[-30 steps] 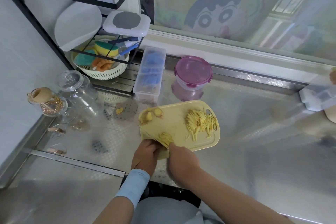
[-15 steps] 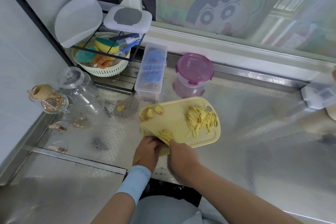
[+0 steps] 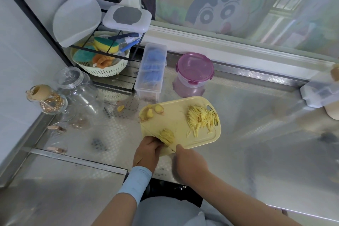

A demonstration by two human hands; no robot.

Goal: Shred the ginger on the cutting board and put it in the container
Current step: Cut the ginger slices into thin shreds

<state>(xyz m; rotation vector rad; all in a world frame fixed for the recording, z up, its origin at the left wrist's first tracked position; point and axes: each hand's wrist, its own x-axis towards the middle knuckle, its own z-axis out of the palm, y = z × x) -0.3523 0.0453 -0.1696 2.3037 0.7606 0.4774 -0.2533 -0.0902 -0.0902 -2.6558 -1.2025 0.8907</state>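
Right hand (image 3: 189,163) closed round the handle of a knife (image 3: 150,132), handle itself hidden, blade seen only as a thin line running away to the left

Left hand (image 3: 146,154): just left of the blade, fingers curled, tips at the edge; whether they pin a slice cannot be told

Risks, judged:
- curled fingertips sit right against the blade; a stroke drifting left would nick them
- cutting board (image 3: 176,113) lies on smooth steel counter with nothing seen beneath it; downward pressure at the near corner could make it slide or pivot
- finished shreds reach the board's far right edge and hanging hole; a jolt could spill them onto the counter
- container (image 3: 194,68) beyond the board has its purple lid on, so it needs opening before transfer

Ginger, near to far:
- small stack (image 3: 167,135), just past the grip, pale yellow, partly cut into fine strips
- loose pile of shreds (image 3: 201,119), further right, thin, matchstick-like, some scattered
- knobbly end pieces (image 3: 150,113), far left corner of board, uncut
- one stray bit (image 3: 120,108) off the board, left, on the counter
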